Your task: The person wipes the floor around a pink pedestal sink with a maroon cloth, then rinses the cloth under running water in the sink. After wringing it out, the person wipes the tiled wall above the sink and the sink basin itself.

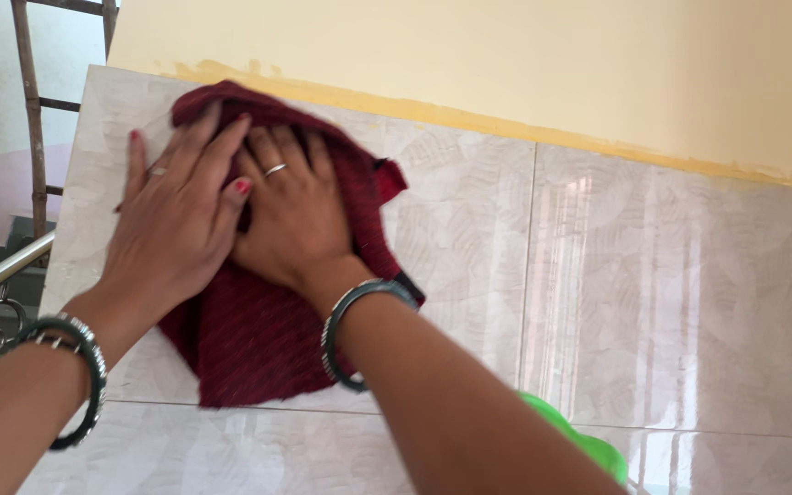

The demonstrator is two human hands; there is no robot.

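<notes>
On the tiled wall [671, 275], left hand [171, 220] and right hand [295, 215] press flat, open-palmed, on maroon cloth [249, 339]; keep even pressure, overlapping strokes. Green object [588, 445] below, unclear.

Two hands, the left hand [171, 215] and the right hand [293, 215], lie on one dark red cloth [254, 335]. Each wrist wears one bangle, two bangles [357, 332] in all. Two rings [274, 170] show, one per hand. One green thing [588, 445] shows at the bottom edge.
</notes>
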